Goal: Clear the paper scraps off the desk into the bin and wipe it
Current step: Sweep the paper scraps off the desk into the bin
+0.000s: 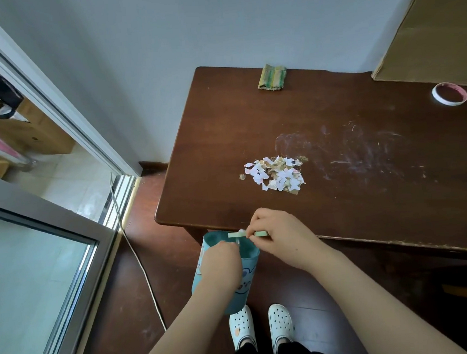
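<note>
My right hand [279, 237] is just past the near edge of the desk [340, 196]. Its fingers and thumb are pinching a pale green flat strip [235, 234], and a few white bits sit at the strip's end, to the left of my fingertips. Directly under this hand and a little to the left is the teal bin [249, 273], with its mouth open upward. My left hand [221, 261] lies over the near left part of the bin's mouth with bent fingers. I cannot tell whether it grips the rim or holds something.

The paper scraps [274, 175] are in one small pile on the desk, straight ahead of my right hand and apart from it. Far beyond the pile, by the wall, lies a folded striped cloth [272, 77]. Well to the right of my right hand are a tape roll [436, 96] and a sheet of cardboard [433, 27] that leans on the wall.
</note>
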A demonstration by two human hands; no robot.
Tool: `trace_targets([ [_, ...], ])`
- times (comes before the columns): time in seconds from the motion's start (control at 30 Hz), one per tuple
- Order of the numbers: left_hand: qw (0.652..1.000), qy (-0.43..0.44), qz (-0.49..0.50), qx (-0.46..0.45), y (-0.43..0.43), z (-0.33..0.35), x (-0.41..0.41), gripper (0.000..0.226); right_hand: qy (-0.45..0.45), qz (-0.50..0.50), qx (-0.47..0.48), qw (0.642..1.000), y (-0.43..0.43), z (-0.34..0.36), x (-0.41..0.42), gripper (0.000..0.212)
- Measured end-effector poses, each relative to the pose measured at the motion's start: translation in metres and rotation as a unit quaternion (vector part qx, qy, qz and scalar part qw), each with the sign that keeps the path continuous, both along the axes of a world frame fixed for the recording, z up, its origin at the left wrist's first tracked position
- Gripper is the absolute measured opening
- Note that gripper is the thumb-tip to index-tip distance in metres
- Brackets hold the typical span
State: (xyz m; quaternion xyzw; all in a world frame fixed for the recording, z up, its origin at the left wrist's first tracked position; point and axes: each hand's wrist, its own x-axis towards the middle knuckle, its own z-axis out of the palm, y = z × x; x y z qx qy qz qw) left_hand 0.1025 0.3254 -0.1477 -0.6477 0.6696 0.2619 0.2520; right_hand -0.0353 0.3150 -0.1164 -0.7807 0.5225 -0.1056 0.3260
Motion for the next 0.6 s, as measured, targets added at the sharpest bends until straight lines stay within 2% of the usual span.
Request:
trace_targets([
  [0.37, 0.999, 0.003, 0.028, 0.028, 0.000, 0.005, 0.003, 0.032, -0.116, -0.060, 0.061, 0.990, -0.006, 0.006, -0.005, 0.015],
  [0.47, 1.000, 0.013, -0.004, -0.015, 0.006, 0.007, 0.005, 0.022, -0.163, -0.138, 0.015, 0.977, -0.010, 0.006, -0.011, 0.019],
  [0.6, 0.999, 0.018, -0.022, -0.018, 0.006, 0.015, 0.003, 0.024, -0.143, -0.237, -0.068, 0.959, -0.022, 0.008, -0.027, 0.014],
])
